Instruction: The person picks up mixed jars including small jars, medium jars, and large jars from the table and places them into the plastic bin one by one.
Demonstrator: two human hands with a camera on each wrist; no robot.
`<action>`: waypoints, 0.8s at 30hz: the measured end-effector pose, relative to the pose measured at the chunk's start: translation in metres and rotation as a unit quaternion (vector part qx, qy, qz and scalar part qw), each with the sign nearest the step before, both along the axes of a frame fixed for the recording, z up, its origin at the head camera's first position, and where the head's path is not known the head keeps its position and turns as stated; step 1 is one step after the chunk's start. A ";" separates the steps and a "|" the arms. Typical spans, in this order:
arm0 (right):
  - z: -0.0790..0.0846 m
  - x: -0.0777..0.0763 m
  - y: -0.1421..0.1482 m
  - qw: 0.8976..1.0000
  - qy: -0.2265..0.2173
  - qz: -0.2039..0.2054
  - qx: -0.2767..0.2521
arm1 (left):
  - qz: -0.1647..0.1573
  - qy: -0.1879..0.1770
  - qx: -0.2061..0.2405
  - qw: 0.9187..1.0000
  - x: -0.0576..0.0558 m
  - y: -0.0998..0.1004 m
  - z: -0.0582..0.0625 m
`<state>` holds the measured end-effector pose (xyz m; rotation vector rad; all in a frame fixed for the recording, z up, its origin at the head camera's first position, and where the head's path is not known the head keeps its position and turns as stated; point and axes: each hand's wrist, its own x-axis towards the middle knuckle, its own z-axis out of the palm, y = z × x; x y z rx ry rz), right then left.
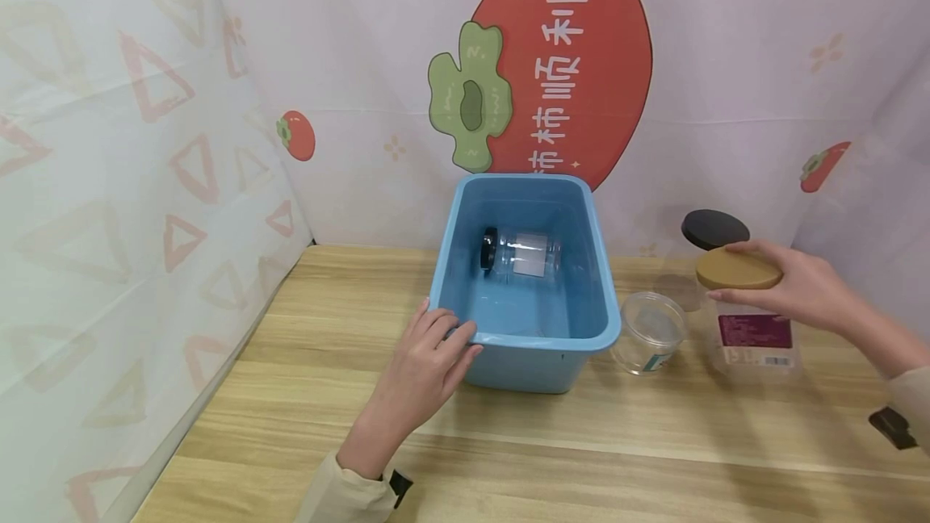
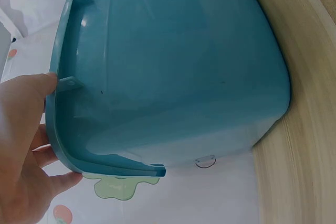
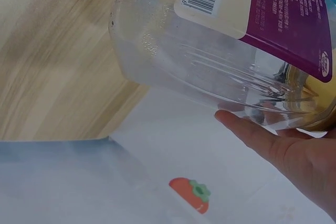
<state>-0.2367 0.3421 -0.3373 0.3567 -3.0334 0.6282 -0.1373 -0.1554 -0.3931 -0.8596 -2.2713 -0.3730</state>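
A blue plastic bin (image 1: 519, 366) stands on the table, and inside it a clear jar with a black lid (image 1: 528, 255) lies on its side. My left hand (image 1: 429, 357) grips the bin's near left corner, its thumb (image 2: 39, 83) on the outer edge of the rim. Over to the right, my right hand (image 1: 817, 285) holds a large clear plastic jar (image 1: 759, 345) round its tan lid (image 1: 739, 268). The right wrist view shows this jar's purple label (image 3: 289, 22) and barcode, with a finger (image 3: 244, 129) along its side.
Between the bin and the held jar sits a short, round clear container (image 1: 650, 332). Behind the held jar stands another jar with a black lid (image 1: 715, 228), partly hidden. Printed cloth (image 1: 378, 184) encloses the wooden table (image 1: 327, 329) at the back and left.
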 end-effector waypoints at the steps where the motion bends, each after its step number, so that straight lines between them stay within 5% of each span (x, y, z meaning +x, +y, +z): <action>1: 0.001 0.000 0.000 1.000 0.000 0.001 0.001 | 0.001 -0.001 0.000 1.000 0.000 0.000 0.000; 24: 0.022 -0.002 -0.007 1.000 0.009 0.010 0.020 | -0.002 0.008 0.003 1.000 0.001 0.001 0.002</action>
